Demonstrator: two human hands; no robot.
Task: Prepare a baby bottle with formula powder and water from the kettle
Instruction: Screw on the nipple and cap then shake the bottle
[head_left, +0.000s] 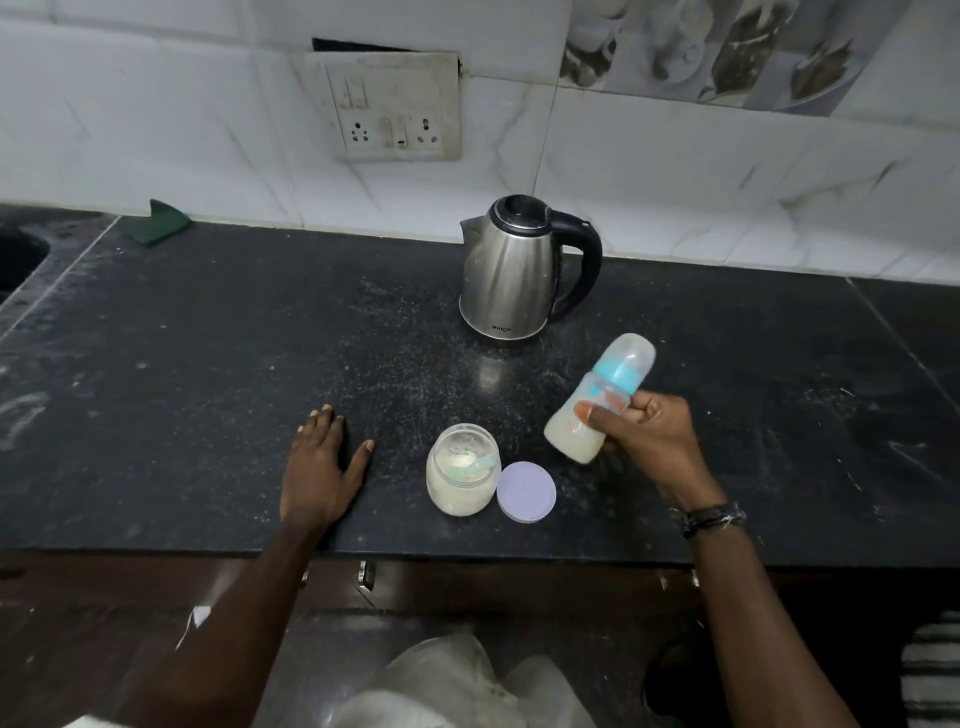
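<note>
My right hand (644, 436) grips a baby bottle (597, 400) above the counter. The bottle is tilted, its clear cap and blue ring pointing up and right, and milky liquid fills its lower part. My left hand (322, 467) lies flat on the black counter (208, 389), fingers apart, holding nothing. Between my hands stands an open glass jar of formula powder (462, 475) with a pale green scoop inside. Its lilac lid (525, 491) lies flat just right of the jar. A steel kettle (511, 270) with a black handle stands behind, lid shut.
A green cloth (156, 222) lies at the back left by the tiled wall. A sink edge (21, 254) shows at far left. A socket panel (395, 111) is on the wall. Plastic bags (457, 686) lie on the floor below the counter edge.
</note>
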